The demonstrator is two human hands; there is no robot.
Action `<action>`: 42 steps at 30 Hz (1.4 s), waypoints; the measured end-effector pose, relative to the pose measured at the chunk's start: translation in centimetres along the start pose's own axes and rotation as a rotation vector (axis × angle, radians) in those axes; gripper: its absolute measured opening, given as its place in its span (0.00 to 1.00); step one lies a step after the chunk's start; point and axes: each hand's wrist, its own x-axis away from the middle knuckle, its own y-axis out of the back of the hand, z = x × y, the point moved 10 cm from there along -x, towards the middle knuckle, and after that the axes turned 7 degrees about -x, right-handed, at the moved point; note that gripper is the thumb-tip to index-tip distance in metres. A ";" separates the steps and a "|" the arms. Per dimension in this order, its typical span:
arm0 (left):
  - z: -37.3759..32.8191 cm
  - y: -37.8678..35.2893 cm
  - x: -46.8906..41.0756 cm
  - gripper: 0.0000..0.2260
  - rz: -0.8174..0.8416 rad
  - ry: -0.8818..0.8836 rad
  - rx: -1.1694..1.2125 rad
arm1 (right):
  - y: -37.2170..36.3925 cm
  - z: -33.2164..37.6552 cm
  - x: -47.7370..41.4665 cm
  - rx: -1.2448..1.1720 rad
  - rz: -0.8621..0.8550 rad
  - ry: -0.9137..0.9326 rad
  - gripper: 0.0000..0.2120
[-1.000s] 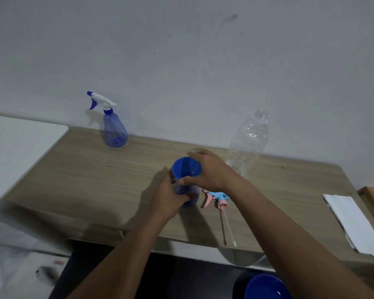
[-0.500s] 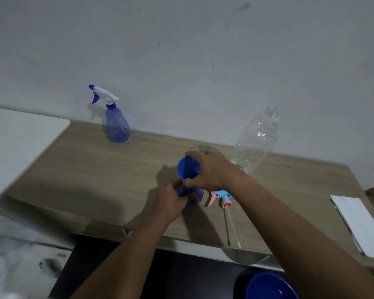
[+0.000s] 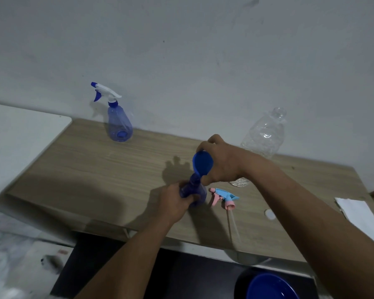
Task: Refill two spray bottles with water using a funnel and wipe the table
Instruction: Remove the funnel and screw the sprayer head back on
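Note:
A blue spray bottle body without its head stands near the table's front middle, and my left hand is closed around it. A blue funnel sits tilted with its spout at the bottle's neck; my right hand grips its rim. The pink and light-blue spray head with its long tube lies on the table just right of the bottle. A second blue spray bottle with a white trigger head stands at the back left by the wall. A clear plastic water bottle, uncapped, stands behind my right wrist.
The wooden table runs along a grey wall. A white cap lies right of the spray head. White folded paper or cloth rests at the right end. A blue basin sits below the front edge. A white surface adjoins the left.
My right hand has tipped the funnel over toward the left and lifted it a little, so its mouth faces sideways. My left hand keeps hold of the bottle.

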 end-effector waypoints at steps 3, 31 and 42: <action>0.2 0.0 -0.2 0.18 -0.019 -0.012 -0.002 | 1.0 -0.8 0.2 -0.110 0.014 0.014 0.36; 0.5 -0.6 -1.1 0.18 0.006 -0.058 0.072 | -6.5 -11.9 -7.8 -0.855 -0.423 -0.096 0.30; 1.0 -0.7 -1.1 0.19 0.007 -0.033 0.102 | -8.5 -12.7 -8.7 -0.384 -0.406 -0.231 0.39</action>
